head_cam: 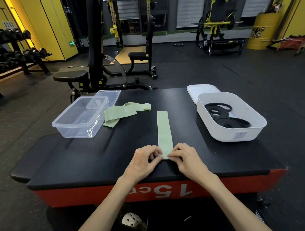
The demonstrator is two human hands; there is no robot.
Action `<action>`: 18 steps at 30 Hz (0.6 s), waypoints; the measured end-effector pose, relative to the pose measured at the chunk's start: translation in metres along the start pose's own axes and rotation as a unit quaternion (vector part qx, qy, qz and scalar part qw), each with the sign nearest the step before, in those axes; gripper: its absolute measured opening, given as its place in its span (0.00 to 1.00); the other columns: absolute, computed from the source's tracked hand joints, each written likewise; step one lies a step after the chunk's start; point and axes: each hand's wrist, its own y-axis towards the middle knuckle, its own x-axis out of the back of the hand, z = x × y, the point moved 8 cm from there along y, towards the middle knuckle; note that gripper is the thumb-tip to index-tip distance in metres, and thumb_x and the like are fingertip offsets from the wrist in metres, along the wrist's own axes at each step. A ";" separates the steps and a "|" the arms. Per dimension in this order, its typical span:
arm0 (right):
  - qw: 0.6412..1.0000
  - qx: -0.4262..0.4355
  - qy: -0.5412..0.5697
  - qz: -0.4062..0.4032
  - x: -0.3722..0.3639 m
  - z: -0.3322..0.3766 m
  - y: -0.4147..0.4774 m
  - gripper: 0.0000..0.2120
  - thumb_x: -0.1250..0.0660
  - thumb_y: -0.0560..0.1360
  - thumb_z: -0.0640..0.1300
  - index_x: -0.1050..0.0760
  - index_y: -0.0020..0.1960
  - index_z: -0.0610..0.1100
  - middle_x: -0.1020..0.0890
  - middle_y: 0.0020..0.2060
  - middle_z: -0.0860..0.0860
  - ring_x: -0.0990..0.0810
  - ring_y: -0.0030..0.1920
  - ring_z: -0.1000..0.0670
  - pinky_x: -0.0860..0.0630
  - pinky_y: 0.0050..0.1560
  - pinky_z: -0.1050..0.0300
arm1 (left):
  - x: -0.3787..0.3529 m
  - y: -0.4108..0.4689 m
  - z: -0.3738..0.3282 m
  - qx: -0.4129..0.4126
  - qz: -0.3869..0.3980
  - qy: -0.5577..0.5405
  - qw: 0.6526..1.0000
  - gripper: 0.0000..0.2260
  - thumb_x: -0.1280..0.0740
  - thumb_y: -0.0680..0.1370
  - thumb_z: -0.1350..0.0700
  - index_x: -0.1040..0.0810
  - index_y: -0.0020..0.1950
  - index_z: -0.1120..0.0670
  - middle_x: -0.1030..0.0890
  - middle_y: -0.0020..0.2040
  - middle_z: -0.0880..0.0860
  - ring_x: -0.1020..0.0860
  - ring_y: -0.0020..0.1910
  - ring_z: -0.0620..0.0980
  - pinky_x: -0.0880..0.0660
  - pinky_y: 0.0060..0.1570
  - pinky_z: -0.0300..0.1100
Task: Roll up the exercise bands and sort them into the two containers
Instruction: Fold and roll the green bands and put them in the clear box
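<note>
Our left hand (pixel 144 161) and right hand (pixel 186 157) pinch the near end of the outstretched green exercise band (pixel 163 128) between their fingers (pixel 174 155).

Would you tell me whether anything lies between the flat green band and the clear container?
Only the loose green bands, heaped beside the clear container on its right side. The flat green band can likely be lifted over them, since the container's top is open.

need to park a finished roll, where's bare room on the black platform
Bare platform top between the flat green band and the white bin, and a wider patch this side of the clear container, left of the left hand. Crowded where the loose green bands lie beside that container.
</note>
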 end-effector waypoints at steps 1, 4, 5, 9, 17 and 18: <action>1.000 -0.002 -0.002 -0.002 -0.001 -0.001 0.000 0.05 0.29 0.72 0.39 0.16 0.46 0.46 0.23 0.40 0.54 0.25 0.43 0.53 0.27 0.43 0.60 | 0.000 0.000 0.000 -0.001 0.001 0.002 1.000 0.03 0.29 0.74 0.56 0.20 0.45 0.49 0.24 0.37 0.44 0.27 0.35 0.44 0.34 0.39 0.27; 1.000 -0.009 -0.012 -0.013 -0.001 -0.001 -0.002 0.05 0.28 0.71 0.38 0.16 0.46 0.44 0.22 0.39 0.52 0.24 0.42 0.51 0.28 0.42 0.60 | -0.001 -0.001 0.000 -0.009 0.001 0.006 1.000 0.02 0.29 0.74 0.56 0.20 0.45 0.49 0.23 0.38 0.44 0.27 0.35 0.44 0.34 0.39 0.27; 1.000 -0.009 -0.016 -0.018 -0.001 0.000 -0.002 0.05 0.28 0.71 0.37 0.16 0.46 0.44 0.22 0.39 0.52 0.24 0.42 0.51 0.28 0.42 0.61 | -0.001 -0.001 -0.001 -0.013 0.003 0.005 1.000 0.02 0.29 0.74 0.56 0.20 0.45 0.49 0.23 0.39 0.44 0.27 0.35 0.44 0.33 0.39 0.27; 0.999 -0.006 -0.028 -0.029 0.000 0.002 -0.004 0.06 0.27 0.69 0.35 0.16 0.44 0.42 0.22 0.37 0.52 0.23 0.41 0.51 0.29 0.39 0.62 | -0.002 -0.002 -0.002 -0.022 0.010 0.004 1.000 0.03 0.30 0.74 0.56 0.20 0.46 0.51 0.23 0.41 0.45 0.28 0.36 0.44 0.33 0.40 0.27; 0.998 0.005 -0.052 -0.031 0.001 0.007 -0.004 0.05 0.28 0.70 0.36 0.18 0.44 0.44 0.21 0.38 0.51 0.23 0.41 0.49 0.24 0.38 0.58 | -0.006 0.002 0.003 -0.013 0.012 0.021 1.000 0.02 0.31 0.76 0.55 0.20 0.46 0.52 0.24 0.42 0.44 0.29 0.35 0.39 0.34 0.40 0.26; 0.999 0.003 -0.046 -0.029 0.002 0.006 -0.005 0.04 0.28 0.71 0.37 0.18 0.44 0.44 0.21 0.38 0.51 0.23 0.42 0.50 0.25 0.39 0.58 | -0.007 0.002 0.004 -0.012 0.010 0.023 1.000 0.02 0.31 0.76 0.55 0.19 0.46 0.53 0.23 0.42 0.44 0.29 0.35 0.39 0.34 0.41 0.26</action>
